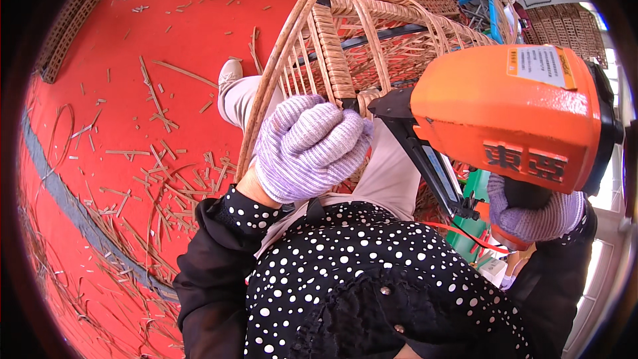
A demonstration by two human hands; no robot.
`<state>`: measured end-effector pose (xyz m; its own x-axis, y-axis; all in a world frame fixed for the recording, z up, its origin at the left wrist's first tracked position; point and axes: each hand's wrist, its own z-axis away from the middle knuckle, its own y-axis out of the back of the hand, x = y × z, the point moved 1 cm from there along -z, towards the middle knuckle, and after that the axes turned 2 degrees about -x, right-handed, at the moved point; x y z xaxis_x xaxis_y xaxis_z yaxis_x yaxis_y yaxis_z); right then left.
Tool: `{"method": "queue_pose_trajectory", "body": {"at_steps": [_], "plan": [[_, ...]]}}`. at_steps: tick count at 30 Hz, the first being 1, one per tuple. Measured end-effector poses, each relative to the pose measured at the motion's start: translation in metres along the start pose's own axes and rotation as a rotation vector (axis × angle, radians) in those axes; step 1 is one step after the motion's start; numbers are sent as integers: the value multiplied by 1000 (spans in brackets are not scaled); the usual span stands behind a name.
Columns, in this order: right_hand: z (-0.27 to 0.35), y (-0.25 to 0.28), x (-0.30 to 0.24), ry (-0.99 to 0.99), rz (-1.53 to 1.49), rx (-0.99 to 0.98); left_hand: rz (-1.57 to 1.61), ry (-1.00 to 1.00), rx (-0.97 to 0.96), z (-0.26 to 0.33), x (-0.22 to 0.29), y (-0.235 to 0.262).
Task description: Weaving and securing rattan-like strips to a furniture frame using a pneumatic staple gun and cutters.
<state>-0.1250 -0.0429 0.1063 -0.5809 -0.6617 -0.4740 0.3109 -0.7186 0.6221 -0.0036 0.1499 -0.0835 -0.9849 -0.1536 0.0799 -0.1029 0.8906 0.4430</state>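
My left hand [312, 146], in a lilac knitted glove, is closed on the near end of a woven rattan frame [332, 53], where a strand wraps a dark bar. My right hand [541, 213], gloved alike, grips the black handle of an orange pneumatic nail gun [505, 113]. The gun's dark nose [391, 104] points left and sits right beside my left fingers, close to the wrapped joint; whether it touches the rattan I cannot tell. A long bent cane [269, 86] runs along the frame's left side. The frame rests in front of my lap between my legs.
Cut cane scraps [193, 179] litter the red floor [199, 33]. A red air hose [465, 234] trails under the gun, near a green object [475, 189]. More woven pieces [565, 30] and a blue crate [488, 13] stand at the far right; another woven panel [66, 30] lies far left.
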Motion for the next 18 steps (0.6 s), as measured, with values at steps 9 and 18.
{"method": "queue_pose_trajectory", "body": {"at_steps": [9,18], "plan": [[-4,0,-21,-25,123,-27,48,79,-67,2,1,-1],[-12,-1,-35,-48,151,-42,106,74,50,3,0,-2]]}}
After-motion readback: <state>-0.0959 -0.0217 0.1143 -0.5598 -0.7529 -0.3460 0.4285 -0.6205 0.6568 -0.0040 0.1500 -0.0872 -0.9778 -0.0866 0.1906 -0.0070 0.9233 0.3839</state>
